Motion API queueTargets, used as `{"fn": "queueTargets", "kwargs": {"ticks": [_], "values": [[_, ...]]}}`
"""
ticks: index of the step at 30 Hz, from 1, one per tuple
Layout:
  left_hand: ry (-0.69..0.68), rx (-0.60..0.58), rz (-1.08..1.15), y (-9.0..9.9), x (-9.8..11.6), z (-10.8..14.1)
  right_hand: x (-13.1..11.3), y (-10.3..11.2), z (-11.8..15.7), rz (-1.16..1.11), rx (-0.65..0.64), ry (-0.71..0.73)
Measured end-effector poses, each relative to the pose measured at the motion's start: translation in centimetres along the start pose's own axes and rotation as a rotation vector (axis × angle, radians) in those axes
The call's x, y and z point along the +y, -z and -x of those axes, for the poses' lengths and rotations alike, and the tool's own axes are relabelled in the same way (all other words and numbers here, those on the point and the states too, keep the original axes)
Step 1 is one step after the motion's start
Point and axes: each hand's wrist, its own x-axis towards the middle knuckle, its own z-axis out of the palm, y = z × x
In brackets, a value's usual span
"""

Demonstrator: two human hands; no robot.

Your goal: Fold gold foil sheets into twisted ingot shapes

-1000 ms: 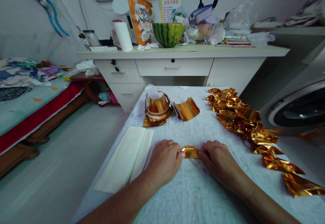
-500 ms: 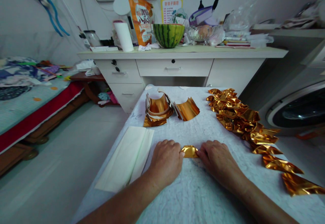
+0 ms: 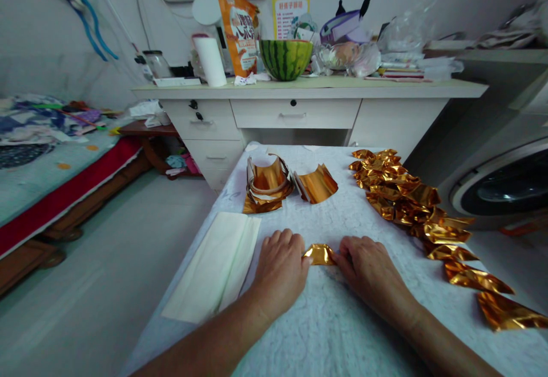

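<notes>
Between my two hands lies a small folded piece of gold foil paper (image 3: 319, 254), low over the cloth-covered table. The fingers of my left hand (image 3: 282, 263) pinch its left end. Its right end is pinched by my right hand (image 3: 363, 260). Along the table's right side runs a row of folded gold foil pieces (image 3: 402, 194), shaped like ingots. Beyond my hands stands a curled stack of gold foil sheets (image 3: 268, 186), and beside it rests a smaller curved stack (image 3: 317, 184). A pile of pale paper sheets (image 3: 214, 266) lies left of my left hand.
The table (image 3: 295, 331) wears a light quilted cloth. Behind it a white desk (image 3: 295, 113) carries a cut watermelon (image 3: 286, 59), an orange snack bag (image 3: 240, 35) and a paper roll (image 3: 209, 60). A bed (image 3: 85, 180) is left, a washing machine (image 3: 505, 177) right.
My left hand's knuckles have risen slightly, and the foil's left end is tapered more. The rest of the scene is shifted only marginally with the camera.
</notes>
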Motion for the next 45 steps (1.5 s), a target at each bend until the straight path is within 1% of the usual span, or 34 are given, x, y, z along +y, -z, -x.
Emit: {"fn": "queueTargets", "kwargs": {"ticks": [6, 11, 14, 17, 20, 22, 29, 32, 34, 36, 40, 45], "values": [[0.009, -0.015, 0.173, -0.2, -0.5, -0.4, 0.2, -0.3, 0.0, -0.065, 0.022, 0.016], [-0.012, -0.028, 0.273, 0.2, -0.5, -0.7, 0.5, -0.4, 0.1, -0.121, 0.049, 0.041], [-0.023, -0.041, 0.357, 0.3, -0.5, -0.8, 0.8, -0.4, 0.2, -0.193, 0.079, 0.090], [-0.026, -0.045, 0.457, 0.2, -0.6, -0.8, 1.1, -0.3, 0.2, -0.266, 0.059, 0.145], [-0.025, -0.044, 0.569, 0.1, -0.6, -0.8, 1.4, -0.1, 0.1, -0.326, 0.020, 0.150], [-0.038, -0.043, 0.602, 0.2, -0.7, -0.8, 1.5, 0.1, 0.1, -0.364, 0.004, 0.152], [-0.094, -0.033, 0.536, 0.4, -0.5, -0.8, 1.5, 0.4, 0.2, -0.529, -0.003, 0.129], [-0.083, -0.052, 0.498, 0.2, -0.3, -0.8, 1.3, 0.4, 0.3, -0.635, -0.018, 0.106], [-0.066, -0.064, 0.439, 0.1, -0.1, -0.7, 1.1, 0.4, 0.3, -0.650, -0.024, 0.093], [-0.058, -0.070, 0.360, 0.0, 0.1, -0.5, 0.9, 0.4, 0.2, -0.598, -0.015, 0.081], [-0.065, -0.074, 0.205, -0.1, 0.5, -0.3, 0.4, 0.2, 0.1, -0.415, 0.032, 0.085], [-0.079, -0.045, 0.033, -0.2, 0.6, -0.1, 0.2, -0.4, 0.1, -0.268, 0.056, 0.083]]}}
